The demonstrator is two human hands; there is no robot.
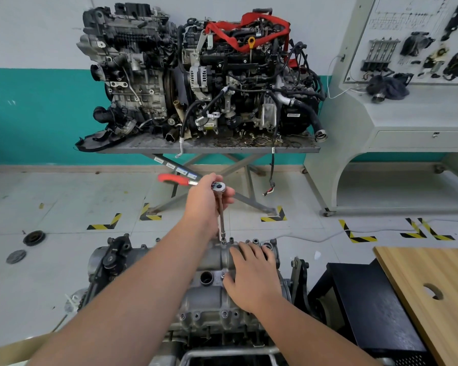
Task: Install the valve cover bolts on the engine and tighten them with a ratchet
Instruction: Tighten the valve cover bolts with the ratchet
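Note:
The grey metal valve cover (209,299) tops the engine in front of me at the bottom centre. My left hand (205,202) grips the head end of a ratchet (219,186) whose red handle (171,178) points left. A long extension bar (221,215) runs straight down from the ratchet head to a bolt (223,241) at the cover's far edge. My right hand (251,276) rests flat on the cover, fingers spread, just right of the bar. Several more bolts (224,313) sit along the cover's near flange.
A lift table (222,147) holding two engines (196,70) stands against the far wall. A grey training console (407,109) is at the right. A wooden board (434,294) lies on a black cabinet (368,310) beside the engine. Two round parts (34,237) lie on the floor at left.

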